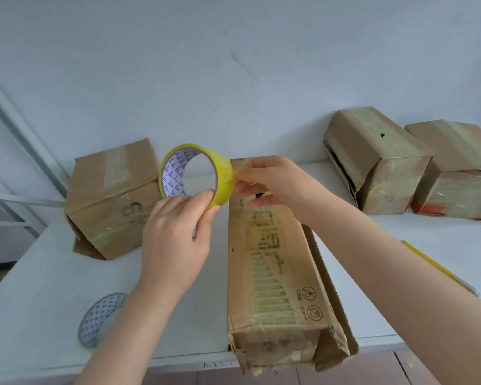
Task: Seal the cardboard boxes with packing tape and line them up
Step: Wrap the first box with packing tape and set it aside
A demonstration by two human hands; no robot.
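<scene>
My left hand grips a yellow roll of packing tape and holds it up above the white table. My right hand pinches the tape's loose end at the roll's right side. Below both hands a long worn cardboard box lies lengthwise, its near end torn and hanging over the table's front edge. A taped box sits at the back left. Two taped boxes stand side by side at the back right.
A second, nearly used-up tape roll lies flat near the table's front left. A thin yellow strip lies at the right edge. A white wall backs the table; a metal frame runs along the left.
</scene>
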